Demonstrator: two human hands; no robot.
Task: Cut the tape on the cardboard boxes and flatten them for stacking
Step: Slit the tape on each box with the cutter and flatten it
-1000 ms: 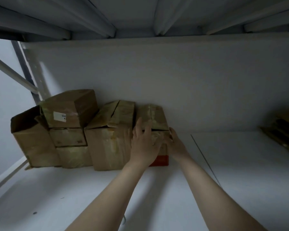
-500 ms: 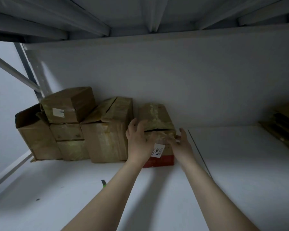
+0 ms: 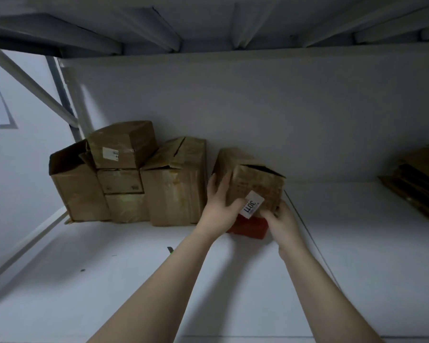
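A brown cardboard box (image 3: 255, 179) with a white label reading 3011 and a red bottom band stands tilted on the white shelf (image 3: 233, 280), apart from the others. My left hand (image 3: 218, 206) grips its left side, thumb across the front. My right hand (image 3: 280, 224) holds its lower right corner. A pile of several taped brown boxes (image 3: 174, 186) stands to the left against the back wall, one of them with an open flap. A small dark and green object (image 3: 170, 250), maybe a cutter, lies on the shelf near my left forearm.
A stack of flattened cardboard (image 3: 416, 184) lies at the far right of the shelf. The shelf above (image 3: 208, 23) hangs low overhead. A metal upright and diagonal brace (image 3: 60, 95) stand at the left. A seam (image 3: 307, 233) runs across the shelf surface.
Both hands have pulled the labelled box away from the pile, toward me and to the right, and turned it. A gap now shows between it and the neighbouring box.
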